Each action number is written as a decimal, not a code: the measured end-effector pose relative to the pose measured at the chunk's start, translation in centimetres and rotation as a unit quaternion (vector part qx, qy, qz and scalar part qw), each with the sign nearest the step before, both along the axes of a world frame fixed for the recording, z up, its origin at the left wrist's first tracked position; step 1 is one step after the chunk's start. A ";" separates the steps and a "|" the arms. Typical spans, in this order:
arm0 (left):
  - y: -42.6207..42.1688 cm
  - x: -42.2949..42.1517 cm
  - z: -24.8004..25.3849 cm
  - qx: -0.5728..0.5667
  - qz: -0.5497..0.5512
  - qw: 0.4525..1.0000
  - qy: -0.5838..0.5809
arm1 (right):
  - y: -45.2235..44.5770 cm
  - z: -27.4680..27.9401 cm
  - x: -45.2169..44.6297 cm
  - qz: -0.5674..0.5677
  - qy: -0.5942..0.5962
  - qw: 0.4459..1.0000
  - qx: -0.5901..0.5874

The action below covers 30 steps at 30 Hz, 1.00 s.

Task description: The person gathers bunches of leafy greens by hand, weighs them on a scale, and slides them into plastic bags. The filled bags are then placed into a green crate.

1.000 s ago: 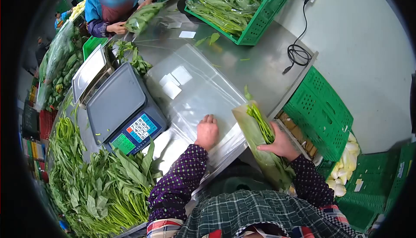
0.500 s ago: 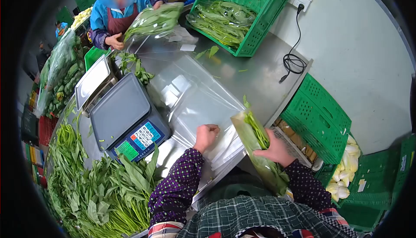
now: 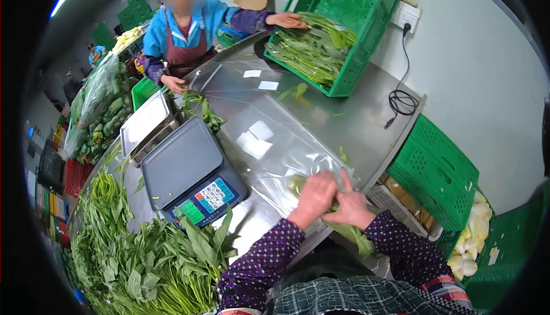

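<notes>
A bunch of leafy greens (image 3: 360, 239) in a clear bag lies slantwise under my two hands at the table's front edge. My left hand (image 3: 318, 194) has its fingers closed over the upper end of the bunch. My right hand (image 3: 354, 207) grips the bunch just beside it, with the index finger pointing up and the thumb reaching toward my left hand. Much of the bunch is hidden by the hands. Flat clear plastic bags (image 3: 281, 137) are spread on the metal table beyond them, with white labels (image 3: 255, 143) on top.
A digital scale (image 3: 192, 171) stands left, with loose greens (image 3: 149, 257) heaped before it. Across the table, a co-worker (image 3: 186, 37) reaches into a green crate (image 3: 366, 51) of bagged greens. More green crates (image 3: 432, 171) and pale cabbages (image 3: 471, 240) are at right. A cable (image 3: 404, 103) lies on the table.
My left hand has moved right onto the bunch, meeting my right hand; the bunch now lies more across the table edge. The co-worker's bagged greens have gone into the crate.
</notes>
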State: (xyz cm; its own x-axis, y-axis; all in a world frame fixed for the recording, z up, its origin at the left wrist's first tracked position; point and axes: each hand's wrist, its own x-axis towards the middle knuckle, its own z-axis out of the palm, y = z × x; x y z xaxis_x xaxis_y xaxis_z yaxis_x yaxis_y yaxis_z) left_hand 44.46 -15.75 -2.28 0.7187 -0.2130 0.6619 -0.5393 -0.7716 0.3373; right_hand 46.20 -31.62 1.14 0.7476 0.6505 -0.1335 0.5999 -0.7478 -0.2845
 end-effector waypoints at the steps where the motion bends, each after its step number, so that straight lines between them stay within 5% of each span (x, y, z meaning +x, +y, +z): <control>1: 0.2 -0.9 -0.3 0.001 0.009 1.000 -0.004 | -0.1 -0.4 0.5 -0.055 0.011 0.998 0.043; 4: -0.5 -4.4 -1.9 0.031 -0.019 0.999 -0.033 | -1.2 -2.5 1.5 -0.128 0.029 0.983 0.128; 6: -0.8 -6.2 -3.3 -0.040 0.216 0.975 0.011 | -1.3 -3.0 1.4 -0.180 0.138 0.941 0.251; 8: -0.4 -5.1 -5.9 -0.107 0.291 0.950 0.047 | 0.5 -3.3 0.4 -0.171 0.131 0.936 0.278; 10: 0.8 -4.0 -9.8 -0.500 0.388 0.766 0.114 | 2.8 -3.8 0.4 -0.161 0.179 0.912 0.332; 12: 3.6 -5.3 -6.0 -0.699 0.255 0.592 0.310 | 4.8 -1.6 -0.8 -0.167 0.198 0.911 0.320; 13: 4.0 -6.0 -7.2 -0.511 0.307 0.754 0.276 | 5.7 -3.2 -0.4 -0.181 0.205 0.910 0.312; 14: 4.3 -6.9 -8.2 -0.506 0.310 0.755 0.278 | 6.3 -4.7 -0.5 -0.195 0.214 0.907 0.306; 16: 3.8 -9.6 -4.0 -0.313 0.355 0.847 0.244 | 6.0 -4.8 -1.3 -0.175 0.222 0.912 0.297; 18: 3.2 -11.3 -3.6 -0.319 0.354 0.861 0.179 | 5.5 -4.0 -2.1 -0.157 0.364 0.869 0.296; 20: 3.4 -13.5 -5.9 -0.239 0.294 0.922 0.083 | 5.5 -1.1 -3.4 -0.138 0.353 0.880 0.286; 28: 5.5 -17.7 -6.9 -0.091 0.215 0.972 0.003 | 4.5 -3.2 -5.4 -0.025 0.144 0.943 0.299; 30: 6.4 -17.7 -6.6 -0.059 0.232 0.971 0.004 | 5.0 1.0 -6.9 -0.070 0.239 0.961 0.118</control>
